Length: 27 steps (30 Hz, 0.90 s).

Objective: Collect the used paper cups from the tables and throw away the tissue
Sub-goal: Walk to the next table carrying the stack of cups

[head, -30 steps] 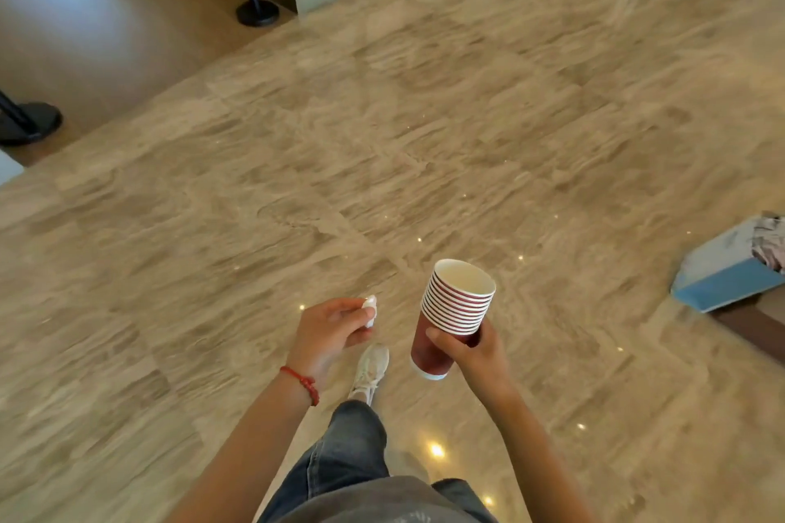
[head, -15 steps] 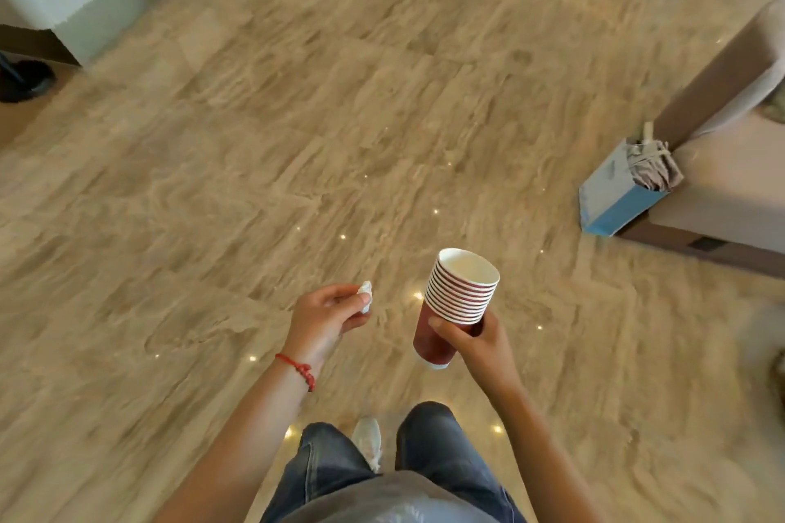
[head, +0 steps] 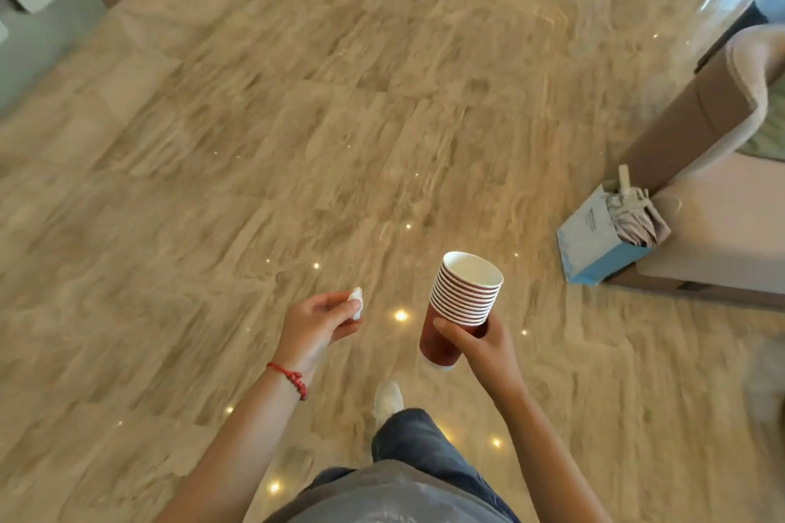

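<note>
Tissue (head: 356, 301): being pinched at left hand (head: 316, 325) fingertips, level with cups. Cups (head: 461, 304): nested, tilting right, being gripped low by right hand (head: 480, 346). Bin: not showing.

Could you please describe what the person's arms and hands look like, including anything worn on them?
Both forearms are bare, with no sleeves or gloves in view. The left hand has a thin red braided cord bracelet round its wrist, knotted on one side. The right hand and its wrist carry nothing: no watch or ring shows.
</note>
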{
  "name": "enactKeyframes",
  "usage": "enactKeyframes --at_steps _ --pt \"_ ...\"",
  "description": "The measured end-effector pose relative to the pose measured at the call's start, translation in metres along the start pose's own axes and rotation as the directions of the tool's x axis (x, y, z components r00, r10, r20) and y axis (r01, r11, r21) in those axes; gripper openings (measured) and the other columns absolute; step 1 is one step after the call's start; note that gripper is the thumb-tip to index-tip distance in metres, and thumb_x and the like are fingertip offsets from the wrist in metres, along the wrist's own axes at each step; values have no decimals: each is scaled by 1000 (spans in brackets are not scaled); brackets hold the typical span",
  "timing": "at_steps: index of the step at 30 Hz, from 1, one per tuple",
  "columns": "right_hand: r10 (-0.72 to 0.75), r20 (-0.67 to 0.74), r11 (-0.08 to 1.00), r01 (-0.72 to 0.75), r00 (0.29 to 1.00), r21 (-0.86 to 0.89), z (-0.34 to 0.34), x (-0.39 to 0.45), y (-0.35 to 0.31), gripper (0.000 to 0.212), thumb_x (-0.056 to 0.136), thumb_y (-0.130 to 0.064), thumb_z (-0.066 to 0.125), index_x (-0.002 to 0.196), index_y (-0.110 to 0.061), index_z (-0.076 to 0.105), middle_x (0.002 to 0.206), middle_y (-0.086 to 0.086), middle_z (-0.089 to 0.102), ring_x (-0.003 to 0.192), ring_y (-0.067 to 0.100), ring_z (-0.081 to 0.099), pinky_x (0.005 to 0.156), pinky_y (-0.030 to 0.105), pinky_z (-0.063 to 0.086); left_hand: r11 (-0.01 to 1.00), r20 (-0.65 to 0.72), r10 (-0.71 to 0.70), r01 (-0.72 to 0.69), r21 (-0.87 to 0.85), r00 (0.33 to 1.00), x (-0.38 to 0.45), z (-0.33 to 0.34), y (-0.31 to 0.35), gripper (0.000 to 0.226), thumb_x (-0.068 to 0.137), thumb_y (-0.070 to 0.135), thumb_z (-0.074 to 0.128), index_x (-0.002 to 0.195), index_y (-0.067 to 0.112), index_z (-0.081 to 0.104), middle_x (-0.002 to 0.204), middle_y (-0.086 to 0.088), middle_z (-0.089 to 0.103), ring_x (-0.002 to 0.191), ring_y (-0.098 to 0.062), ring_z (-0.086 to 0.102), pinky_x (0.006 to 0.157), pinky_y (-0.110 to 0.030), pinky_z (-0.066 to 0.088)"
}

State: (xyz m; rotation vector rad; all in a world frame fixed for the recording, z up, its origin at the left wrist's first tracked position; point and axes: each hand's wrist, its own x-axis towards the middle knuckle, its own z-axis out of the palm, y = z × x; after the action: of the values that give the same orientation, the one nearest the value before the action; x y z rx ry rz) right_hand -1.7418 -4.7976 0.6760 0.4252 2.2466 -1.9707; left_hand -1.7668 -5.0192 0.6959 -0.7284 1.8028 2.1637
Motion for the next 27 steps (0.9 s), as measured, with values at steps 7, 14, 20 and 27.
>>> enactKeyframes --at_steps 7,14,20,27 --pt "-35 35 999 37 999 -36 10 160 -69 40 72 -19 79 107 -18 61 94 -5 71 87 3 67 70 18 53 998 5 56 -56 -4 998 130 45 95 5 76 8 71 82 7 71 71 -3 70 67 -10 68 61 -20 55" --pt "9 0 1000 -9 1000 -7 28 317 -82 44 71 -19 79 110 -17 60 98 -4 71 91 7 67 77 25 53 999 37 31 -32 20 999 291 85 144 8 75 7 72 83 5 71 71 -3 71 67 -11 68 62 -21 56" --pt "-6 -61 1000 6 998 11 37 464 -134 44 70 -19 79 108 -21 59 96 -6 71 89 3 66 71 19 52 999 87 40 -42 24 995 435 127 228 3 75 6 72 79 7 71 65 0 71 63 -9 68 58 -20 55" --pt "-14 -121 999 18 993 30 26 613 -189 45 71 -17 79 110 -22 57 95 -8 70 89 0 65 67 13 51 997 152 50 -60 56 987 574 186 317 8 74 11 73 81 7 72 67 0 70 66 -10 67 64 -23 57"
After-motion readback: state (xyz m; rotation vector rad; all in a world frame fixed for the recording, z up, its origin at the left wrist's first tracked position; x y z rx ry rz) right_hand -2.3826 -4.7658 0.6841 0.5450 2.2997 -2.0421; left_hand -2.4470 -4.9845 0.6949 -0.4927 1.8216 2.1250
